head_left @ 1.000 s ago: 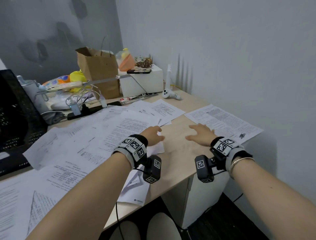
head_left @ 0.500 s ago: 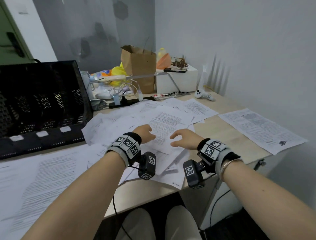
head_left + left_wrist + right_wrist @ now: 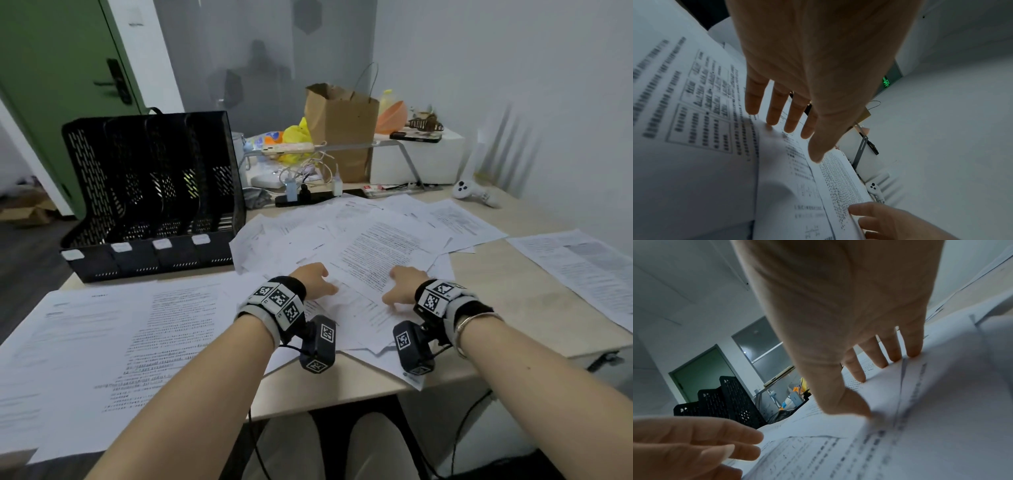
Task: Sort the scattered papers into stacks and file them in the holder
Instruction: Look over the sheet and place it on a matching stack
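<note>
From the head camera, printed papers (image 3: pixel 376 246) lie scattered in an overlapping heap across the middle of the light wood table (image 3: pixel 507 308), with larger sheets (image 3: pixel 102 342) spread at the near left and one more sheet (image 3: pixel 582 270) apart at the right. A black mesh file holder (image 3: pixel 154 192) stands at the table's back left, just beside the heap. The left hand (image 3: pixel 313 281) and right hand (image 3: pixel 404 286) rest on the heap's near edge.

The left wrist view shows the left hand (image 3: pixel 813 73) with its grip apart, straight fingers (image 3: pixel 774 112) spread, tips touching the paper (image 3: pixel 787 178).

The right wrist view shows the right hand (image 3: pixel 849 313) likewise flat, fingertips (image 3: pixel 912 350) and thumb pressing a sheet (image 3: pixel 920 418); the holder (image 3: pixel 725 400) stands behind.
</note>
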A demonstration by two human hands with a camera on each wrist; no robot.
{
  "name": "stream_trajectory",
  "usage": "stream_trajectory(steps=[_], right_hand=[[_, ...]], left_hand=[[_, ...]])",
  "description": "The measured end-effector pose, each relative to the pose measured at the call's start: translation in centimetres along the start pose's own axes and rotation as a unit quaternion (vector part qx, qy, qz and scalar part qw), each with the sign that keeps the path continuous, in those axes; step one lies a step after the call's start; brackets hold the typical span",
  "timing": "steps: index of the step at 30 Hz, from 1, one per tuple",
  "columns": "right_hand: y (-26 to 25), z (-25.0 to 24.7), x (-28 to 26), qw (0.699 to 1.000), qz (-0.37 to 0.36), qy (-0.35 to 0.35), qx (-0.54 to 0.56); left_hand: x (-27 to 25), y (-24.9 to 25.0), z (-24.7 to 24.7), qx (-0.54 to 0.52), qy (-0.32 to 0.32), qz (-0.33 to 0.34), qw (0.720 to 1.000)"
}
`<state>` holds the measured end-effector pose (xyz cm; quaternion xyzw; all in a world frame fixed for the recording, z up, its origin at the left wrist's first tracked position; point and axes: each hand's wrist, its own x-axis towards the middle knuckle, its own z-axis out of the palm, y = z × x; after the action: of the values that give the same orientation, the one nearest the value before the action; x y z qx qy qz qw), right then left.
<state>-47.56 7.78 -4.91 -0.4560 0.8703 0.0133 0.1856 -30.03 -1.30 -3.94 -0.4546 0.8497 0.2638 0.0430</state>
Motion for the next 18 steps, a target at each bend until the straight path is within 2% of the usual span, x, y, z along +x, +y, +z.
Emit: stream_trajectory(steps=[2,7,11,13,16,18], right_hand=[[-0.2,0.1,0.3,1.0,0.003,0.011,-0.002],[-0.8,0.0,0.5,0.998,-0.003,-0.054,-0.025],[-1.3,-0.1,0.6,1.0,0.015,0.005,-0.023],[-1.4,-0.1,0.6,1.0,0.021,0.007,-0.018],[-1.6,-0.1,0.5,0.998,0.004,-0.053,-0.018],[-1.6,0.0,0.4,0.998,0.001,-0.057,-0.035]], left_hand=[[0.0,0.0,0.1,-0.004,-0.004,0.0,1.0],[0.3,-0.2,0.3,0.013,-0.023,0.003,1.0],[0.2,0.2,0.4,0.061,-0.034,0.012,0.997],[0.2,0.4,0.4,0.071,-0.038,0.011,0.997],[0.6,0.6,0.3,0.057,-0.025,0.009,0.998],[1.1,0.7,0.3,0.032,-0.006,0.003,0.999]])
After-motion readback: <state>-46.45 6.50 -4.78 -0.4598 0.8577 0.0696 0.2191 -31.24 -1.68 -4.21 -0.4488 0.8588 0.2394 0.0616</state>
